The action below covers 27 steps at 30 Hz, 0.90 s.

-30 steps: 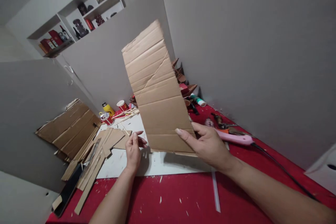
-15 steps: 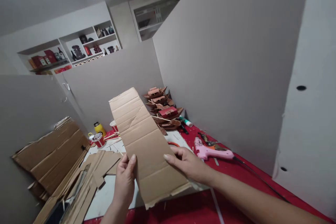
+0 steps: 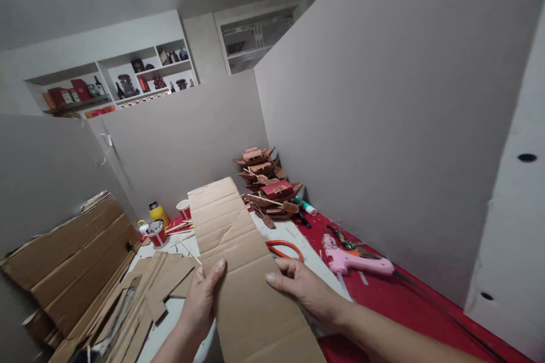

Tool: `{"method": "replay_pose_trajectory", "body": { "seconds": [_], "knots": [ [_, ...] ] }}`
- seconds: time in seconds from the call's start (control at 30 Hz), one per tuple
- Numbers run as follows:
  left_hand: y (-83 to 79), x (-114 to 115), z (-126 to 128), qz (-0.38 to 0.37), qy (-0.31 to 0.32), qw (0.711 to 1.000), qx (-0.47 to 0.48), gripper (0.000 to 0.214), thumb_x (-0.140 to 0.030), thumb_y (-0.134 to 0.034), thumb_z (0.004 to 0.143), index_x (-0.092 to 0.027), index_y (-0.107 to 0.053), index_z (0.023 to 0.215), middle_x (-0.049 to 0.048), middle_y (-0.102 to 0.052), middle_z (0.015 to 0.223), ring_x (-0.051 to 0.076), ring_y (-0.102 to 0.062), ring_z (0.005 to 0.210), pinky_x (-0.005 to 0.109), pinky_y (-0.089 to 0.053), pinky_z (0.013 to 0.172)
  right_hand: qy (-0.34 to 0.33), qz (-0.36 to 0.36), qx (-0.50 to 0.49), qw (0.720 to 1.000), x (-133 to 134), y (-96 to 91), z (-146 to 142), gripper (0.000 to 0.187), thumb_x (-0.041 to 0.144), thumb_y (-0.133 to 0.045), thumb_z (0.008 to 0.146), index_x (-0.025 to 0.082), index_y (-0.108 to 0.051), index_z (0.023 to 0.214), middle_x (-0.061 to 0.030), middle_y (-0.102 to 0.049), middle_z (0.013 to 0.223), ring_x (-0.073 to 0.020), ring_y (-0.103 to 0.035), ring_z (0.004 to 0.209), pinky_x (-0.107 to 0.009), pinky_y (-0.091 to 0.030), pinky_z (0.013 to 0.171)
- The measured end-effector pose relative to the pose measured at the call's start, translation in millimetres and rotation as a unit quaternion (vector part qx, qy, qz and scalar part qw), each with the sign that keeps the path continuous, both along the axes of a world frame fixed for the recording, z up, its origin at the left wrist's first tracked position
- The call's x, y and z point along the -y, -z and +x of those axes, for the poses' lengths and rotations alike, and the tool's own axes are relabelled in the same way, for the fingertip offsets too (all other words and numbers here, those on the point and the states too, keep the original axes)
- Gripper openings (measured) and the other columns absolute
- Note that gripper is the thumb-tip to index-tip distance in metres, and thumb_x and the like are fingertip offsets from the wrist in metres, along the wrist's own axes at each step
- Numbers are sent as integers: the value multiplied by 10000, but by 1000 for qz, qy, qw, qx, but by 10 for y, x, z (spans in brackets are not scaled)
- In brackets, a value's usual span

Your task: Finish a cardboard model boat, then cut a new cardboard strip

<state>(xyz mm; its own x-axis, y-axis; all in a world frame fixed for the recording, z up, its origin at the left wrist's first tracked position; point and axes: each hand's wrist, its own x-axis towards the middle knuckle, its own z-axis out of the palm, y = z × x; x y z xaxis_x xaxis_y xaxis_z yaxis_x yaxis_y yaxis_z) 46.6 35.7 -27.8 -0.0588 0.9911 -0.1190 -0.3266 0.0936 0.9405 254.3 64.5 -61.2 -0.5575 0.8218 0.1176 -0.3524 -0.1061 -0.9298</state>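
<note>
A long, creased strip of cardboard [image 3: 242, 261] is held up in front of me, tilted away with its far end over the table. My left hand [image 3: 203, 295] grips its left edge, thumb on top and fingers beneath. On the opposite edge, my right hand [image 3: 304, 289] pinches the strip the same way. The strip's near end runs out of the bottom of the view. Just beyond my right hand lie orange handles [image 3: 285, 248], partly hidden by the cardboard.
Cardboard offcuts [image 3: 145, 295] and a large cardboard sheet [image 3: 80, 261] lie left. A pink glue gun [image 3: 357, 261] rests on the red cloth [image 3: 409, 306] at right. Stacked model boats [image 3: 272, 187] stand at the back, near paper cups [image 3: 156, 234] and a yellow bottle [image 3: 158, 213].
The cardboard strip has come lower and nearer to me, both hands still on it. Its near end has dropped out of view, and more of the orange handles shows.
</note>
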Motion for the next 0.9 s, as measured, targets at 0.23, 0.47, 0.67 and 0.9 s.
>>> {"method": "replay_pose_trajectory", "body": {
  "seconds": [0.23, 0.47, 0.67, 0.9],
  "knots": [
    [130, 70, 178, 10, 50, 998, -28, 484, -368, -717, 735, -137, -623, 1150, 146, -706, 1064, 295, -663, 973, 386, -529, 798, -10, -14, -5, 1000, -3, 0, 37, 489, 471, -744, 694, 126, -664, 1031, -88, -715, 869, -220, -675, 777, -358, -511, 737],
    [161, 98, 191, 16, 35, 998, -54, 470, -389, -717, 730, -133, -651, 1118, 140, -716, 1034, 299, -667, 959, 383, -530, 792, -26, -20, -17, 999, 23, 18, 42, 489, 471, -718, 720, 153, -643, 1084, -62, -719, 826, -192, -676, 732, -316, -512, 687],
    [143, 132, 197, -12, 27, 999, -37, 502, -379, -733, 712, -126, -636, 1135, 142, -729, 973, 314, -674, 937, 412, -532, 792, -16, -13, -8, 1000, 17, 3, 30, 492, 479, -749, 677, 114, -672, 998, -78, -713, 821, -191, -664, 735, -319, -508, 695],
    [149, 205, 193, -47, 118, 992, -20, 540, -326, -763, 680, -142, -626, 1170, 146, -720, 1011, 306, -671, 943, 399, -518, 822, 50, -35, -25, 998, 16, -77, 47, 492, 497, -755, 657, 119, -677, 961, -62, -717, 782, -186, -667, 701, -318, -517, 667]
  ]
}}
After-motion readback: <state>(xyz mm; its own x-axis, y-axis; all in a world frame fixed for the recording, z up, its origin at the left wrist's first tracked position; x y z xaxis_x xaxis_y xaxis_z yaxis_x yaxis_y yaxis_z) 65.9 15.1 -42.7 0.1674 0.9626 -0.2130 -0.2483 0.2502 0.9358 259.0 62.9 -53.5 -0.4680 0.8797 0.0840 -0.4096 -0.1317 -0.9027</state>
